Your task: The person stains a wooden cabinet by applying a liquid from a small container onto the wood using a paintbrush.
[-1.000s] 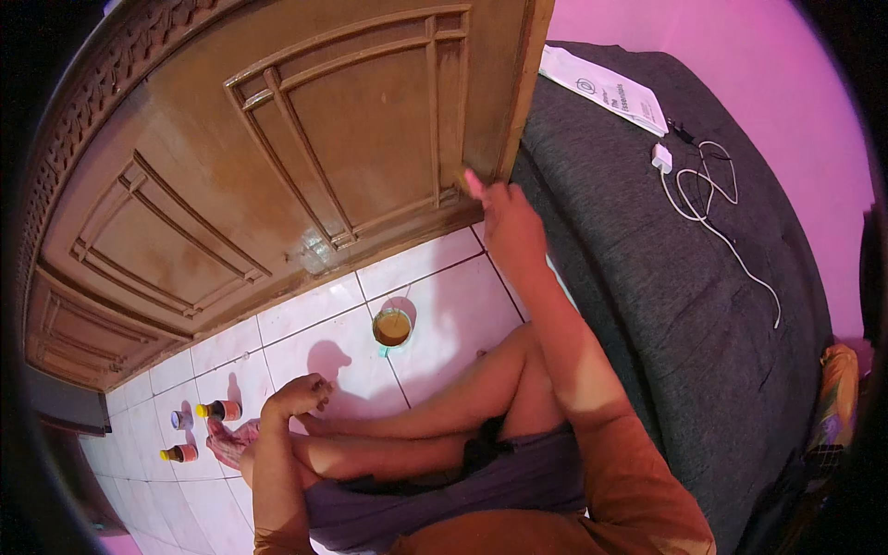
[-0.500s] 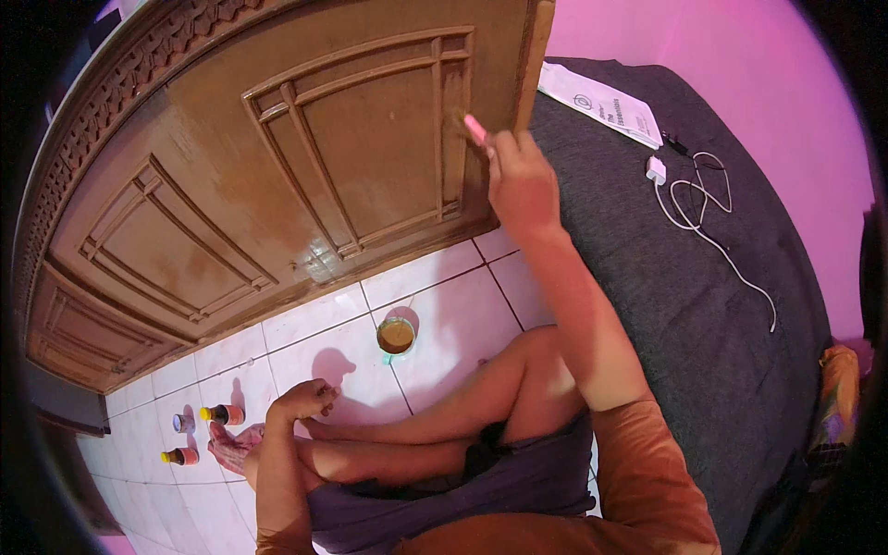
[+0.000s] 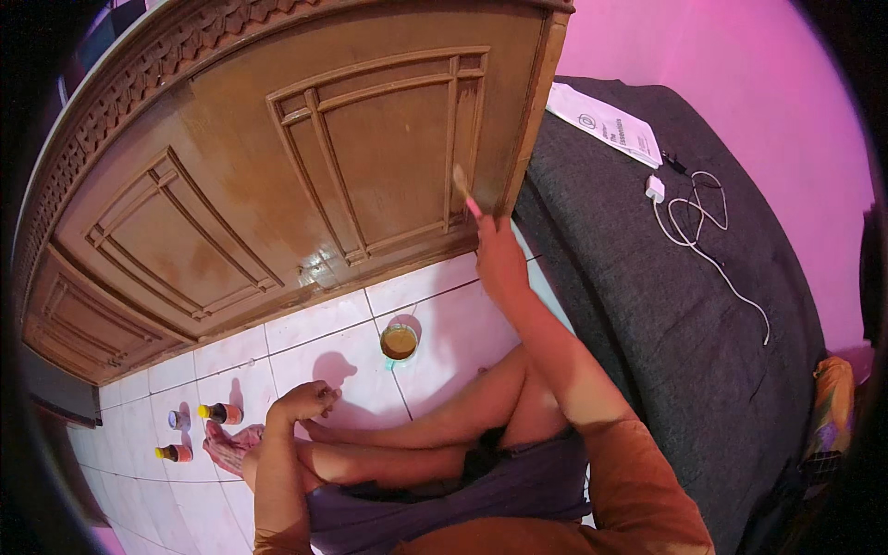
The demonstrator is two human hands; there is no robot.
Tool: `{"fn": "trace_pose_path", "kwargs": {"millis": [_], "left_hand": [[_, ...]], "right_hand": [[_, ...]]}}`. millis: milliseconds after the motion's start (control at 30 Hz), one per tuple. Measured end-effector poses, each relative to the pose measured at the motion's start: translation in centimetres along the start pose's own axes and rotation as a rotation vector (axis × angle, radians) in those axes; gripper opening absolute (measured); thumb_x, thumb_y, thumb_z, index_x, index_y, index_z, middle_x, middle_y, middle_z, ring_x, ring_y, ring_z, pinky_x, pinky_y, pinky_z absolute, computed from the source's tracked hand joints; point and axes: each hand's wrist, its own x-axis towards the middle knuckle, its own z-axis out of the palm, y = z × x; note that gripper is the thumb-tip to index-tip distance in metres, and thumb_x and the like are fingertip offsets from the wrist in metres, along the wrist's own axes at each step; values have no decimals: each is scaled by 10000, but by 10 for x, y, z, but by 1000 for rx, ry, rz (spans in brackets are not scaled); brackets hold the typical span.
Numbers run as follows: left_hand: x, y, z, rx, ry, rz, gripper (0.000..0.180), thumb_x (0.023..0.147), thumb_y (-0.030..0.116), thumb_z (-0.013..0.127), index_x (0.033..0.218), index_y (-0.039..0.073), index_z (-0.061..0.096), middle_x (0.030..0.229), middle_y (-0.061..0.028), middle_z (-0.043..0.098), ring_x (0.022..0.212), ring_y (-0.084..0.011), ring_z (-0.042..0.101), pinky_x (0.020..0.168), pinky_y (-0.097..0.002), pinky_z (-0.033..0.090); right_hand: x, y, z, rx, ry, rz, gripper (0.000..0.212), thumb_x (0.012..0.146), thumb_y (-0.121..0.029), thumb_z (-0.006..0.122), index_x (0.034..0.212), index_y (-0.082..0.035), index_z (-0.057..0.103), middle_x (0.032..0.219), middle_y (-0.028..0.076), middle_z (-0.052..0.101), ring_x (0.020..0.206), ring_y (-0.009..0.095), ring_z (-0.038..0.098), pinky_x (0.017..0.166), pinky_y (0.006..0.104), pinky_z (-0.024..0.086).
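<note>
Pink-handled brush (image 3: 470, 200) gripped, your right hand (image 3: 502, 260) has dropped, shifting work down the wooden panel (image 3: 388, 153); left hand (image 3: 309, 401) loose, empty.

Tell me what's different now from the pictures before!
The brush in the right hand went up along the wooden panel, then came partway back down. Nothing was picked up or let go. The left hand, cup and yellow-capped bottles stayed where they were.
</note>
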Motion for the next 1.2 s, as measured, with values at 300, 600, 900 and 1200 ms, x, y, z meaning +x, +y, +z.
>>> {"fn": "trace_pose_path", "kwargs": {"millis": [300,600,900,1200], "left_hand": [[-3,18,-3,-13,-44,-66,482,968,435,481,1169,3,551,1045,-136,654,866,-212,679,639,-364,588],[5,6,-2,19,-12,-21,585,944,563,507,1033,-9,593,885,-108,682,800,-202,679,652,-354,540],[10,4,-1,46,-65,5,450,970,413,492,1139,1,556,979,-121,663,854,-200,668,644,-380,576],[0,0,1,-55,-13,8,584,955,565,494,1049,-6,577,901,-105,663,790,-192,673,664,-367,551]], "right_hand": [[19,19,-8,52,108,-53,71,942,-80,522,980,-21,522,948,230,569,899,426,607,756,520,488],[48,-4,-66,340,540,-301,178,1001,-138,475,1113,-21,550,1054,225,559,932,443,571,770,487,485],[5,47,38,236,58,-44,146,976,-94,487,1105,-31,461,1020,233,548,906,452,573,774,511,468],[-17,39,23,-47,-127,92,236,888,-74,563,1104,-50,471,1026,216,581,917,407,643,777,498,527]]}}
